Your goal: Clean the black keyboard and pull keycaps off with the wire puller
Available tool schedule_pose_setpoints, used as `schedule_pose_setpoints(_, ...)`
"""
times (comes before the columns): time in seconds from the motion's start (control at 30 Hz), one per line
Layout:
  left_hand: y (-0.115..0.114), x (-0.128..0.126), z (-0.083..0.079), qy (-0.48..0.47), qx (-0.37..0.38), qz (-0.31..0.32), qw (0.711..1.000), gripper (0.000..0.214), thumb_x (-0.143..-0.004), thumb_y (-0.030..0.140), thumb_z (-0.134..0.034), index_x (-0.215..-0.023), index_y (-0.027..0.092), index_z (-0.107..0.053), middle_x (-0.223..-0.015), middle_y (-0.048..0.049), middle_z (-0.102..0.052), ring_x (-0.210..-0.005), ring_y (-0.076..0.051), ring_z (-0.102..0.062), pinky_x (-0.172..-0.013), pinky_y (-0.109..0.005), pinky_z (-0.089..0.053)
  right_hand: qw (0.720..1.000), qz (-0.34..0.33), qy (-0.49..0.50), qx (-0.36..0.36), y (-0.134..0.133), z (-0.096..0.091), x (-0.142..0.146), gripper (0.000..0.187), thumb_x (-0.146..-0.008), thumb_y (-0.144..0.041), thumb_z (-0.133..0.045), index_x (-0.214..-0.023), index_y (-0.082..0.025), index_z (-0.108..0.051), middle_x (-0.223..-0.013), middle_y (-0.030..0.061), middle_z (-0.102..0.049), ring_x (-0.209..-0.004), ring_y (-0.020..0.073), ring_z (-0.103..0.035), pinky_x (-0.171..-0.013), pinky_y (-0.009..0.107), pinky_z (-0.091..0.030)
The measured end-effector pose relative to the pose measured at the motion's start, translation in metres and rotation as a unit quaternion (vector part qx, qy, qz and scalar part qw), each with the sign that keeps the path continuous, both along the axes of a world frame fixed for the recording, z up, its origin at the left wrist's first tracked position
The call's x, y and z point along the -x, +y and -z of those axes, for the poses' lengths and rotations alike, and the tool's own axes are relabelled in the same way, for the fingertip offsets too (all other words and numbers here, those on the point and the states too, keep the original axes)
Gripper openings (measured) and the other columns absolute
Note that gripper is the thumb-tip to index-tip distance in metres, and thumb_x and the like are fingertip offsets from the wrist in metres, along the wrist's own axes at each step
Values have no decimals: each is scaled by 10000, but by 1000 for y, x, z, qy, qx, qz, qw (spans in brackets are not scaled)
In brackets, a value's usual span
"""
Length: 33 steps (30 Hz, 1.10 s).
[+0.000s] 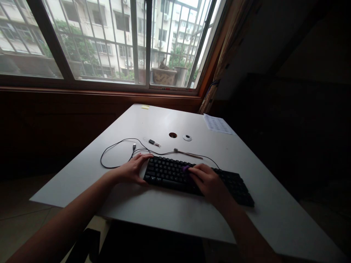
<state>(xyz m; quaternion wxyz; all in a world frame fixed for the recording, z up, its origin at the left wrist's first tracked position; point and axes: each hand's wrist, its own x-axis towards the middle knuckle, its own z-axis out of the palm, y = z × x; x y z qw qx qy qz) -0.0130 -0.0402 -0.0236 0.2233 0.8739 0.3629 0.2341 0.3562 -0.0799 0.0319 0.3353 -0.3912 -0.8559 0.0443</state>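
Note:
A black keyboard (166, 171) lies flat on the white table, slightly slanted. My left hand (132, 168) braces its left end, the fingers at the back corner and the thumb at the front corner. Over the right-middle keys, my right hand (207, 181) pinches a small purple cloth (185, 168) and presses it against the keys. Some keys are hidden beneath that hand. From the keyboard's back edge runs a black cable (102, 153), looping to the left and ending in a USB plug (134, 146).
Behind the keyboard lie a slim brush (188, 154) and a small black tool with metal prongs (153, 142). Farther back are a round table hole (173, 135), its white cover (187, 137), printed paper (218, 124) and a yellow note (145, 107). A barred window stands beyond the white table (120, 126).

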Motion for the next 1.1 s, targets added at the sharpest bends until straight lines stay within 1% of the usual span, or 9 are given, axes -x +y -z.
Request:
schedule_pose_setpoints(0.1,0,0,2,3,-3,-6,1000,1181,-606,478,-900,-1547,292,-212,-1492,-148,-380,-1404,-384,-342,-1179,-565,-325,999,-43,9,-1,15,11,55,225,-969,-181,-548,-1137,-219,-693,-954,80,-637,-903,218,-613,-829,374,-558)
schedule_pose_setpoints(0.2,1,0,4,7,-12,-14,1000,1214,-599,513,-898,-1559,274,-195,-1470,-159,-395,-1399,-394,-347,-1181,-576,-313,997,-76,-16,-13,26,23,99,212,-963,-171,-555,-1119,-184,-698,-956,86,-626,-901,214,-597,-850,366,-546)
schedule_pose_setpoints(0.3,1,-1,5,14,-14,-18,1000,1238,-587,526,-899,-1564,264,-185,-1477,-166,-384,-1411,-406,-324,-1186,-580,-301,992,-97,-77,-22,28,31,125,176,-957,-164,-557,-1016,-183,-722,-953,85,-617,-899,217,-576,-847,359,-534)
schedule_pose_setpoints(0.37,1,-1,5,17,-15,-18,1000,1246,-589,524,-897,-1567,267,-170,-1485,-165,-377,-1416,-406,-314,-1187,-580,-299,988,-97,-116,-25,27,31,129,178,-954,-151,-552,-964,-190,-726,-961,84,-614,-889,219,-563,-821,350,-528)
schedule_pose_setpoints(0.47,-1,-2,3,20,-15,-18,1000,1231,-606,499,-892,-1567,277,-156,-1495,-158,-365,-1409,-397,-316,-1186,-573,-309,987,-85,-137,-19,25,29,120,188,-957,-138,-542,-940,-189,-722,-960,77,-607,-892,216,-555,-801,332,-516)
schedule_pose_setpoints(0.67,-4,-3,-5,24,3,-15,1000,1197,-617,449,-889,-1560,284,-172,-1504,-140,-348,-1408,-387,-298,-1168,-551,-353,991,-66,-117,-4,23,28,79,201,-965,-131,-531,-902,-180,-716,-937,73,-611,-870,201,-569,-802,315,-508)
schedule_pose_setpoints(0.77,-5,-4,-8,26,14,-16,999,1193,-617,436,-888,-1559,278,-174,-1503,-140,-343,-1414,-386,-285,-1176,-549,-341,992,-56,-112,16,19,28,56,204,-959,-125,-536,-888,-191,-715,-924,66,-616,-860,195,-581,-791,304,-508)
schedule_pose_setpoints(0.9,-5,-5,-11,24,21,-12,999,1179,-625,431,-886,-1554,282,-176,-1494,-140,-350,-1398,-371,-315,-1182,-542,-334,994,-36,-99,32,12,29,22,186,-958,-139,-544,-920,-191,-719,-949,75,-629,-863,197,-591,-790,312,-515)
schedule_pose_setpoints(1.1,-5,-3,-8,25,25,-18,999,1172,-623,441,-885,-1554,291,-189,-1511,-137,-338,-1427,-391,-266,-1180,-562,-325,994,8,-102,33,4,27,-33,180,-944,-146,-556,-915,-210,-721,-959,74,-645,-869,203,-617,-796,319,-526)
